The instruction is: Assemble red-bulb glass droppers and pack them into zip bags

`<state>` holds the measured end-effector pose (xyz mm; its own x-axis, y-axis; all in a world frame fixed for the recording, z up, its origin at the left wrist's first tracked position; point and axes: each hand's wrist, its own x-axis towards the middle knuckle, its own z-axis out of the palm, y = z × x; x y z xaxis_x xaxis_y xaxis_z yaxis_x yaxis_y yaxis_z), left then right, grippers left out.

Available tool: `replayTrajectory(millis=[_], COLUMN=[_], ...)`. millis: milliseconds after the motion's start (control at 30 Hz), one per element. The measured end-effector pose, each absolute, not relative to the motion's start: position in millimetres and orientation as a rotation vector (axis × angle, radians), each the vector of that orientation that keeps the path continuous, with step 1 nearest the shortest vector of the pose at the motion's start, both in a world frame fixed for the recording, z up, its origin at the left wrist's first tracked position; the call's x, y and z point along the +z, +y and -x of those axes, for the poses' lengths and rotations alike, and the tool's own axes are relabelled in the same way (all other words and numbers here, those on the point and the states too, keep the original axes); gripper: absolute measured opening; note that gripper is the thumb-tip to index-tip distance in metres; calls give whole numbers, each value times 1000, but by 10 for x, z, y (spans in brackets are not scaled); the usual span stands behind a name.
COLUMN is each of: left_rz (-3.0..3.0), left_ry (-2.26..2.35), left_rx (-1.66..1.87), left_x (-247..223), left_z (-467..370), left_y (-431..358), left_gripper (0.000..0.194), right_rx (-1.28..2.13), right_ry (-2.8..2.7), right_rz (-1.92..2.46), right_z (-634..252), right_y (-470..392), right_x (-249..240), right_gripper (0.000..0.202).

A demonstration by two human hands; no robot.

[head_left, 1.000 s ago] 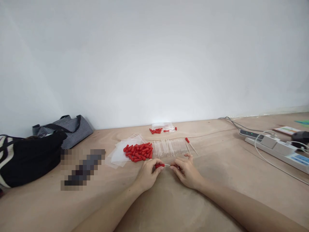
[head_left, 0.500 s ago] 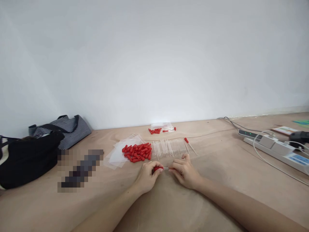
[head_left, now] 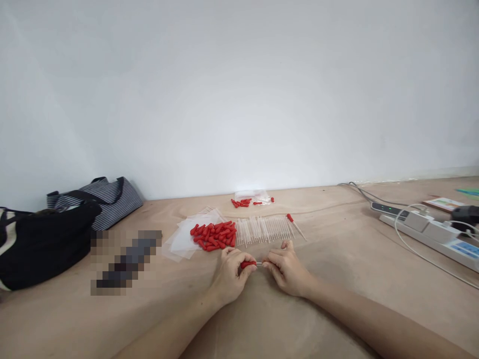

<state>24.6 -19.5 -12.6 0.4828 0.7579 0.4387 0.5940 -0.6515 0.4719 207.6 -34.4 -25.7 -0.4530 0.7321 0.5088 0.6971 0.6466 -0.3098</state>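
Observation:
My left hand point(head_left: 232, 275) pinches a red rubber dropper bulb point(head_left: 247, 265) between thumb and fingers. From the bulb's right end a thin clear dropper tube point(head_left: 259, 264) runs into my right hand point(head_left: 286, 269), whose fingers are closed round it and hide its far part. Beyond my left hand lies a heap of red bulbs point(head_left: 214, 236) on thin clear bags point(head_left: 183, 237). A row of clear tubes point(head_left: 264, 230) stretches to the right of the heap. At its right end rests a tube with a red bulb on it, a dropper point(head_left: 295, 226).
Further back, several small red bulbs point(head_left: 241, 203) lie by a clear plastic bag point(head_left: 251, 195). On the left are a black bag point(head_left: 48, 249), a striped bag point(head_left: 112, 199) and a blurred-out dark object point(head_left: 129, 262). A white power strip point(head_left: 449, 244) with cables stands at right.
My hands have come slightly closer together, and less of the tube shows between them. The whole view has shifted a little.

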Motion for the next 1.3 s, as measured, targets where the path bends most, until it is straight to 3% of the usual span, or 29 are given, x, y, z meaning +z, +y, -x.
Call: replayTrajectory(millis=[533, 633, 1000, 1300], left_rz=[-2561, -2554, -2557, -2610], left_ry=[1132, 1193, 1187, 1168], left_rx=[848, 885, 997, 894], left_x=[-110, -114, -115, -105], left_z=[-244, -221, -177, -182], left_y=[-200, -163, -156, -154], left_gripper=[10, 11, 6, 10], right_rx=[255, 290, 177, 61], right_ry=[-2284, -2248, -2183, -2290], right_rz=[1135, 1094, 1002, 1054], right_z=[-2049, -2104, -2201, -2225], right_y=[-307, -287, -268, -271], right_x=[-219, -188, -242, -199], right_gripper=[27, 19, 20, 21])
